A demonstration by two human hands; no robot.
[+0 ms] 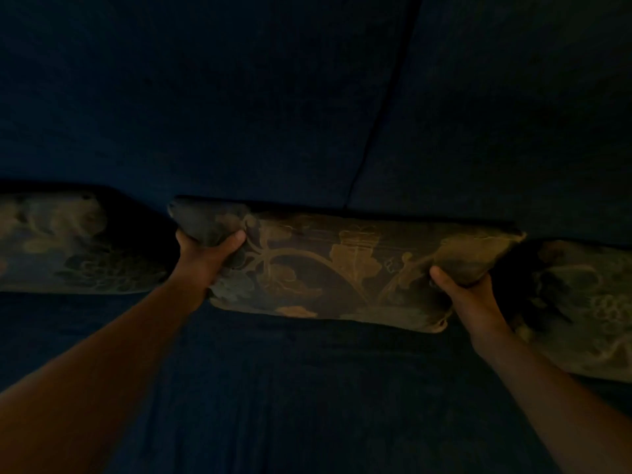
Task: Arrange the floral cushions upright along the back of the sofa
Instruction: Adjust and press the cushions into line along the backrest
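Note:
A dark floral cushion with gold vine and leaf patterns leans against the back of the dark blue sofa, in the middle of the view. My left hand grips its upper left corner. My right hand grips its right end near the top. A second floral cushion stands against the sofa back at the far left. A third floral cushion sits at the right, partly behind my right hand and cut off by the frame edge.
The sofa seat stretches dark blue below the cushions. A seam splits the sofa back into two panels. The scene is very dim.

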